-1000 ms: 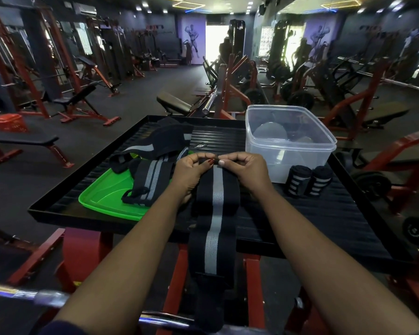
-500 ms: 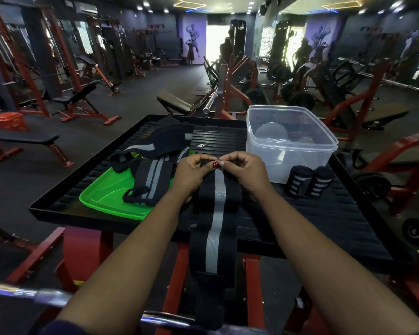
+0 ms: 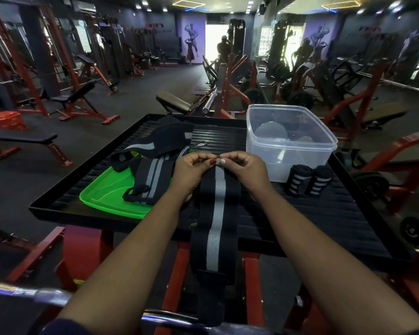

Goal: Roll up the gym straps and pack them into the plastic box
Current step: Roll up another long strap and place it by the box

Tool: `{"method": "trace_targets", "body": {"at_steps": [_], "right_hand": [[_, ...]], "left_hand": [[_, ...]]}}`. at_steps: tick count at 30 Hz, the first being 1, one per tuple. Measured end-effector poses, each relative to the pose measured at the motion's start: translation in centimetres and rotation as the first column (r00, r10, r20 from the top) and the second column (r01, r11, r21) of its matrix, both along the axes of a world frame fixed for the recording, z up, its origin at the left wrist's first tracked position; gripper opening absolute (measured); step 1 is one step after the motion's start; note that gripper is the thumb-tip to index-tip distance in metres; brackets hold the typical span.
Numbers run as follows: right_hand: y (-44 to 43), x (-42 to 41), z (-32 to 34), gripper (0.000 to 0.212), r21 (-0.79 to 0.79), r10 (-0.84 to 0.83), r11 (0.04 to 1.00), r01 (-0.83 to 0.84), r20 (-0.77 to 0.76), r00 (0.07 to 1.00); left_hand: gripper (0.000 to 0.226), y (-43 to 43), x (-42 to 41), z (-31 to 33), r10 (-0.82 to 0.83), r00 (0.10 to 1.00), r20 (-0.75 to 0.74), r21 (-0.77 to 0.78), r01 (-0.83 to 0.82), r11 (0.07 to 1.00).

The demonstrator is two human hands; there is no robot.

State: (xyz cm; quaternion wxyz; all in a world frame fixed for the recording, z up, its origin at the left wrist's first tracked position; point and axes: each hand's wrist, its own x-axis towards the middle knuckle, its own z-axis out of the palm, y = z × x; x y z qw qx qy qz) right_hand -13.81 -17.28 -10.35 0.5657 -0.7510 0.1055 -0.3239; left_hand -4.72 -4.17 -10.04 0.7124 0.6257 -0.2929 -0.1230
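A long black strap with a grey centre stripe (image 3: 218, 213) lies across the black tray table (image 3: 324, 213) and hangs over its near edge. My left hand (image 3: 191, 169) and my right hand (image 3: 243, 169) pinch its far end side by side, fingers curled. The clear plastic box (image 3: 290, 141) stands open at the right back of the tray. Two rolled straps (image 3: 308, 181) sit upright just in front of it. More unrolled black-and-grey straps (image 3: 153, 170) are piled to the left, partly over a green lid (image 3: 107, 194).
The tray rests on a red metal frame (image 3: 83, 250). A chrome barbell (image 3: 58, 296) crosses the bottom of the view. Benches (image 3: 78, 97) and red machines fill the dark gym floor behind.
Both hands stay on the strap's far end. The fingertips have shifted slightly as they work the end; nothing else has moved.
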Motion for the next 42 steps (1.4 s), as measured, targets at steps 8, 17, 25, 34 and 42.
{"method": "trace_targets", "body": {"at_steps": [8,17,25,34,42], "right_hand": [[-0.32,0.11,-0.12,0.014,0.021,0.036,0.999,-0.036,0.02,0.999],[-0.31,0.3,-0.48,0.009,0.046,0.036,0.998,-0.036,0.0,0.999],[-0.11,0.39,-0.57,0.012,0.062,0.081,0.995,-0.083,0.044,0.996],[-0.49,0.67,-0.84,0.006,0.165,0.046,0.985,-0.046,0.005,0.999],[0.27,0.79,-0.89,0.01,0.224,0.12,0.967,-0.125,0.035,0.992]], "left_hand": [[0.019,-0.02,0.18,-0.11,-0.043,0.998,-0.046,0.031,0.044,0.999],[0.02,-0.13,0.18,-0.26,-0.003,0.999,0.034,0.026,0.003,1.0],[0.014,-0.26,0.38,-0.4,-0.029,1.0,-0.004,0.008,0.029,1.0],[0.017,-0.18,0.32,-0.37,-0.038,0.999,0.027,0.007,0.038,0.999],[0.02,-0.03,0.34,-0.3,-0.041,0.997,0.07,0.004,0.041,0.999]]}}
